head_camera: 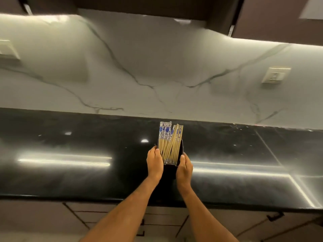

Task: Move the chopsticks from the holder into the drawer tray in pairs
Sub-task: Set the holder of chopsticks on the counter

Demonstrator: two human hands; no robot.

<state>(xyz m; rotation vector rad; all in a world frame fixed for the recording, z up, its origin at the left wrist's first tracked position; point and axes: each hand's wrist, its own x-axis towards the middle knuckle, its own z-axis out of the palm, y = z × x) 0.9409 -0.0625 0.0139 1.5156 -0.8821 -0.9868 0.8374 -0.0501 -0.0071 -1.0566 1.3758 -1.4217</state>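
Note:
A black rectangular holder stands on the dark countertop, near its middle. Several bamboo chopsticks with blue-and-white patterned tops stick out of it, leaning toward the wall. My left hand grips the holder's left side, thumb at the rim. My right hand grips its right side, thumb on the rim by the chopsticks. The drawer tray is not in view.
The glossy black countertop runs the full width, with a marble backsplash behind and two wall sockets. Closed drawers with dark handles sit below the counter edge. Dark cabinets hang overhead.

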